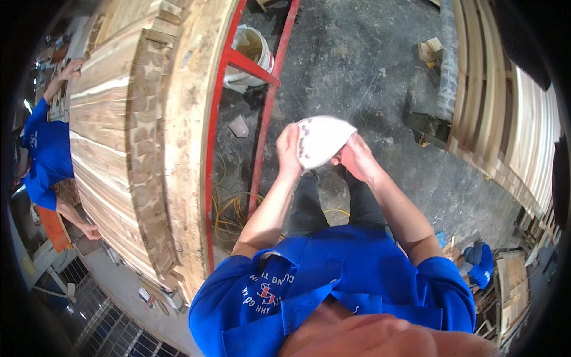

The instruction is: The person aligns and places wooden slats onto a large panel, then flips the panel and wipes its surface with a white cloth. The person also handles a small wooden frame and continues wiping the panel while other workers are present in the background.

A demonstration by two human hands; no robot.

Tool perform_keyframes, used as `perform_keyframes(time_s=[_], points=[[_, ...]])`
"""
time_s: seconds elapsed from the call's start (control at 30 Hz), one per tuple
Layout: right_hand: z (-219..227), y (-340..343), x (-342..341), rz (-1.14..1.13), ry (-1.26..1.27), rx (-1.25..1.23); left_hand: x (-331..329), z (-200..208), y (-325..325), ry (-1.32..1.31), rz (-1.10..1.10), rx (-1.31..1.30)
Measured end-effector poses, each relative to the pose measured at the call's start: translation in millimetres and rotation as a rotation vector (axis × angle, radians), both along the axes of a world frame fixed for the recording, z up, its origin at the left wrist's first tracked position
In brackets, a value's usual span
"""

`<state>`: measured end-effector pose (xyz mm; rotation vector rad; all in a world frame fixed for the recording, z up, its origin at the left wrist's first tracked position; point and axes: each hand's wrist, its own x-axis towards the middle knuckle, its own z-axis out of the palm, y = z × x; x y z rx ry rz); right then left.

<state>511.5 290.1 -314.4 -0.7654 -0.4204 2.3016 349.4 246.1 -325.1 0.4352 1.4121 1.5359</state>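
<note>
White sheet, blue shirt

My white sheet point(321, 140) has dark specks along one edge; my shirt point(333, 279) is bright blue, the frame point(264, 113) red, the floor point(369, 65) grey.

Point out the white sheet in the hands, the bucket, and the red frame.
white sheet point(322, 140), head view, middle of its face
bucket point(253, 55), head view, its white side wall
red frame point(251, 66), head view, its crossbar

You stand in a woodworking shop: left of your fingers point(289, 143) a big laminated pale timber panel point(128, 137) lies on a red steel frame point(262, 113); stacked boards point(511, 119) right.
</note>
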Motion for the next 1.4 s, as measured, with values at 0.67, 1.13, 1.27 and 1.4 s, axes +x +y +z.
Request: perform_keyframes(time_s=[0.67, 1.13, 1.27, 1.4], points=[[141, 103, 20, -0.048, -0.684, 0.917, 1, 181, 109, -0.434, -0.669, 0.026], [177, 210, 41, -0.601, -0.520, 0.897, 70, 172, 231, -0.504, -0.761, -0.054], [143, 250, 32, -0.515, -0.378, 0.743, 58, 154, 267, -0.529, -0.637, -0.102], [151, 289, -2, -0.442, -0.695, 0.840, 30, 124, 306, -0.199, -0.591, -0.202]])
